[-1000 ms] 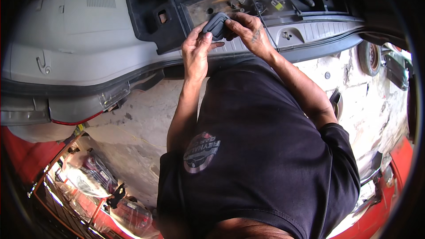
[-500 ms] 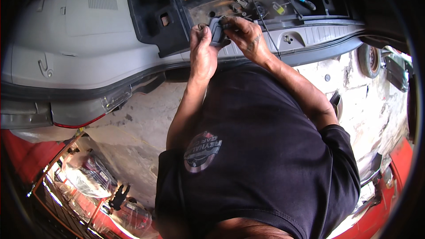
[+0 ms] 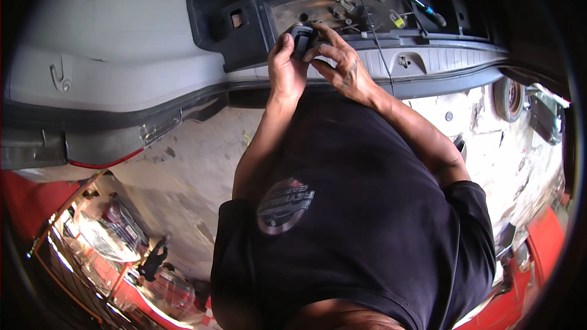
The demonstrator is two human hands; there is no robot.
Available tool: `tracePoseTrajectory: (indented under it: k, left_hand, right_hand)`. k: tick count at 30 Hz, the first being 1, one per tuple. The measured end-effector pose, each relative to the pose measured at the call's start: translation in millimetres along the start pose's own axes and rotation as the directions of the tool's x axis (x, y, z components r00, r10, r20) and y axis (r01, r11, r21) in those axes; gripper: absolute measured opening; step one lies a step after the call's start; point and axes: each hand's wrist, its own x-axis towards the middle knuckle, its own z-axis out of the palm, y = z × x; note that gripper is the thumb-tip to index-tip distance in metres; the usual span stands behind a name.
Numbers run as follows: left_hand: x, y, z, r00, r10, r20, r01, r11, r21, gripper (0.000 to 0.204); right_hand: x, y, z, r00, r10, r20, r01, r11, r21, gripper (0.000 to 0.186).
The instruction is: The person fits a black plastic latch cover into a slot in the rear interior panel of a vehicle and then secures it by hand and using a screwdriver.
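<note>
A: What are the hands doing?

B: Both are up at the far edge, over the open rear of a vehicle. The left hand [image 3: 286, 68] is closed round a small dark round part [image 3: 302, 38], gripping it from the left side. The right hand [image 3: 342, 64] pinches the same part from the right, with its fingers [image 3: 323, 50] curled onto its near face.

A: And where does the part sit?

B: Just above the grey ribbed sill [image 3: 428, 61], against the dark plastic trim panel [image 3: 235, 24] with its square cut-outs. Behind it the opened compartment [image 3: 342, 9] shows loose clips and thin wires. Whether the part is already seated in something or held free, I cannot quite tell; the hands cover its lower half.

A: Anything else near?

B: A screwdriver with a blue handle [image 3: 422, 7] lies to the far right in the compartment, well apart from the hands. Near and to the left, a red tray of packets and tools [image 3: 110, 238] stands on the concrete floor [image 3: 183, 171].

A: How to do this well?

B: I would judge it best to keep the left hand steady as the anchor and let the right do the fine turning or pressing, squarely, without trapping the thin wires behind.
</note>
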Motion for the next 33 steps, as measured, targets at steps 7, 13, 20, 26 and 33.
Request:
tracePoseTrajectory:
  k: [7, 13, 20, 26, 33]
  left_hand:
    - [-3.2, 10.2, -1.2, 0.994, 0.03, -0.101, -0.03, 1.0, 0.007, 0.037]
    - [1.1, 5.5, -15.5, 0.991, 0.033, -0.132, -0.056, 0.983, -0.173, 0.032]
    - [-32.1, 34.8, -30.2, 0.999, 0.038, 0.01, -0.035, 0.976, -0.217, 0.051]
    - [-17.4, 20.3, -41.4, 0.976, 0.195, -0.093, -0.2, 0.978, -0.051, 0.043]
    - [-49.5, 7.9, -36.1, 0.904, 0.387, -0.18, -0.324, 0.897, 0.302, 0.043]
  right_hand:
    - [-2.7, -1.0, 2.8, 0.966, -0.185, 0.178, 0.225, 0.945, -0.238, 0.042]
    - [4.1, 0.8, 6.1, 0.952, 0.005, 0.307, 0.002, 1.0, -0.023, 0.033]
    - [22.6, -13.6, 23.1, 0.939, -0.075, 0.335, 0.102, 0.993, -0.062, 0.034]
    - [27.5, -24.9, 24.3, 0.948, -0.192, 0.255, 0.231, 0.964, -0.131, 0.026]
    - [35.0, -25.7, 48.0, 0.97, 0.031, 0.24, 0.003, 0.99, -0.143, 0.028]
